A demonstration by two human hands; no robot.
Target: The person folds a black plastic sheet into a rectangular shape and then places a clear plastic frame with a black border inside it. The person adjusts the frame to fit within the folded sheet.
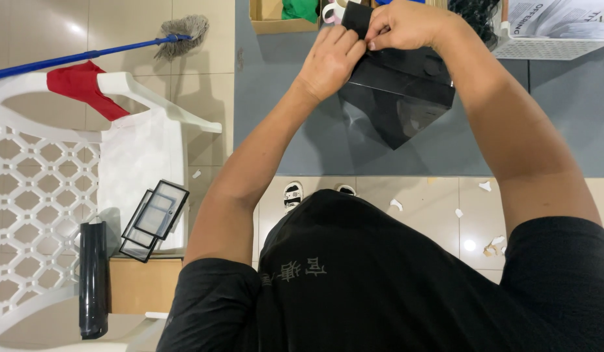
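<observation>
Hands first: your left hand (331, 62) and right hand (406, 25) meet at the top edge of a glossy black plastic bag (396, 98), held up above the grey bench (282, 130). The fingers of your left hand are curled together and pressed against the bag's upper left corner; the fingers of your right hand are pinched shut on the same edge, just beside the left — the two hands touch. The bag hangs down from that grip, creased, its lower corner pointing toward you.

At the far edge of the bench sits a cardboard box (269, 23) with something green (300, 9) inside, and further right a white basket (549, 45) holding printed papers. Between them, behind your hands, small items are too hidden to tell apart.

To your left stands a white plastic chair (41, 189) with a lattice back. A red cloth (80, 88) is draped over its arm, and on its seat lie black-framed rectangular pieces (155, 215), stacked and overlapping. A dark plastic roll (93, 280) lies at the near side of the chair — next to a brown box (145, 283). A mop (178, 29) with a blue handle lies on the tiled floor (204, 98) beyond the chair. Scraps of white paper (491, 246) dot the floor near your feet.
</observation>
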